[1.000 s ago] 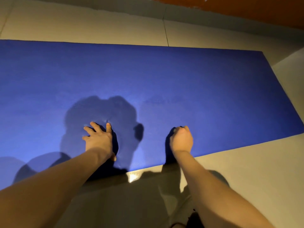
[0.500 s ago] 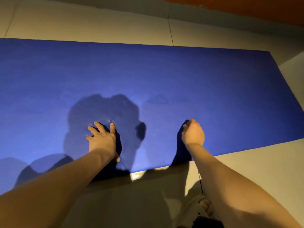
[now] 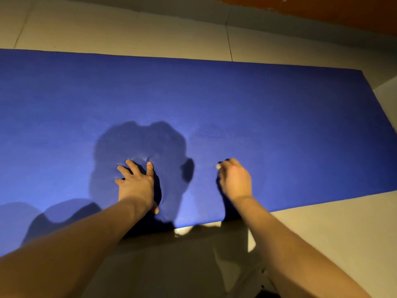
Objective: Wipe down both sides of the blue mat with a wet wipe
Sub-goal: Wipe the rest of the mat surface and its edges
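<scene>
The blue mat (image 3: pixel 268 117) lies flat across the tiled floor and fills most of the head view. My left hand (image 3: pixel 135 183) presses on it near its front edge with the fingers spread and straight. My right hand (image 3: pixel 235 179) sits on the mat to the right, its fingers curled round a wet wipe (image 3: pixel 218 166); only a small white tip of the wipe shows at the fingertips. Shadows of my head and arms fall on the mat around both hands.
Pale floor tiles (image 3: pixel 120 33) run beyond the mat's far edge and on the right (image 3: pixel 343 233). An orange-brown wall base (image 3: pixel 322 9) crosses the top right. The mat's right end stops near the frame's right edge.
My right hand has slid forward and a little right on the mat with the wipe. My left hand has stayed pressed in place.
</scene>
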A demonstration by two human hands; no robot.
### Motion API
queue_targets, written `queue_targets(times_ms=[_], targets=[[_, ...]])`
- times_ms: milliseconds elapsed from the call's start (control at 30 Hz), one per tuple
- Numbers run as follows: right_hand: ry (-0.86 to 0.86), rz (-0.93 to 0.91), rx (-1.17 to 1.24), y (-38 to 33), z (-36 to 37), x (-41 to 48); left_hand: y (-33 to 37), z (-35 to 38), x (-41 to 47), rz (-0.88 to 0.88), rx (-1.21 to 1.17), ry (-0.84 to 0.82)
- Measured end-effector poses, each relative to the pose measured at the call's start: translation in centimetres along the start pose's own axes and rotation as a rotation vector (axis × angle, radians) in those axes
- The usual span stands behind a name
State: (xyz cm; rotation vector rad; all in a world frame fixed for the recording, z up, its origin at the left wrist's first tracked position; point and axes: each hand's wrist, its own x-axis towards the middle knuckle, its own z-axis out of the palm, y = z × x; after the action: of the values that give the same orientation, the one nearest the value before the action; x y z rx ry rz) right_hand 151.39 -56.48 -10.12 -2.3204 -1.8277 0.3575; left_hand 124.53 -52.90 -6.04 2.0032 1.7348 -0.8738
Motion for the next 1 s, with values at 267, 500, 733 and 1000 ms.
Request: queue_targets(times_ms=[267,500,733,1000], targets=[[0.175,0.311,-0.01,-2.5,0.4,1.5,-0.1,0.3,0.0,0.001,0.014,0.023],[-0.026,-0.208,-0.11,-7.6,4.0,-3.1,-0.5,0.3,-0.1,0.016,-0.003,0.027],[-0.141,0.151,-0.395,2.9,-0.1,0.1,-0.6,0.3,-0.1,0.023,-0.015,0.04],[-0.182,-0.044,0.026,-10.2,4.0,-1.8,-0.5,0.2,-0.1,0.024,-0.017,0.034]])
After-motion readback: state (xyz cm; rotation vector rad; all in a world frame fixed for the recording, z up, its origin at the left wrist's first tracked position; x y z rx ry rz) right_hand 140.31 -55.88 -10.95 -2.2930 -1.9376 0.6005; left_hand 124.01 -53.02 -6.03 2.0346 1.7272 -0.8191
